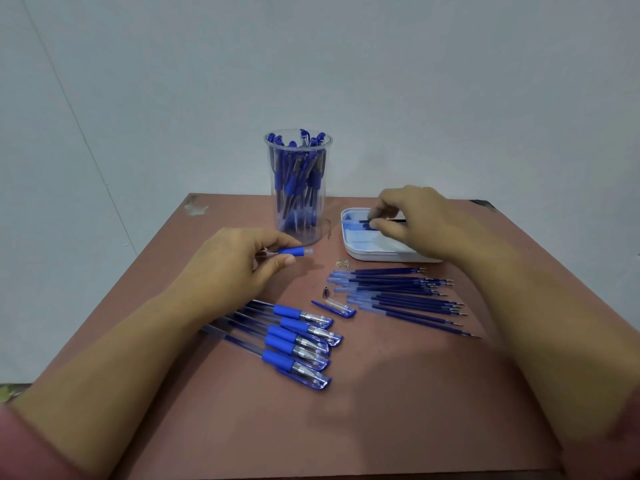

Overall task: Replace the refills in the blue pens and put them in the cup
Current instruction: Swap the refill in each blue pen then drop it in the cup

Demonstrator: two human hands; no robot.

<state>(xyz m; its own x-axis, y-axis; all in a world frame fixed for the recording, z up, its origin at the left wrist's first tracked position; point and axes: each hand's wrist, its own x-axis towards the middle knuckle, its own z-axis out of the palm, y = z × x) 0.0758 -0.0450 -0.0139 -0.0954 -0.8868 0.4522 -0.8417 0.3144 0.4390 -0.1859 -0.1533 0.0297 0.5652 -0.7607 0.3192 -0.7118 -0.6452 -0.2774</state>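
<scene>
Left hand [239, 268] grips an open pen barrel [294, 251] by its blue sleeve. The right hand [415, 223] pinches a dark refill [381, 221] over the white tray [360, 254], just right of the clear cup [298, 188], which stands at the back of the table [242, 427] crowded with blue pens. Risks noted: the loose metal tip [326, 292] and cap [334, 308] lie beside the refill pile [398, 296] below the right forearm, so a careless return could scatter them. Tray and pile refills look alike, inviting a mix-up.
</scene>
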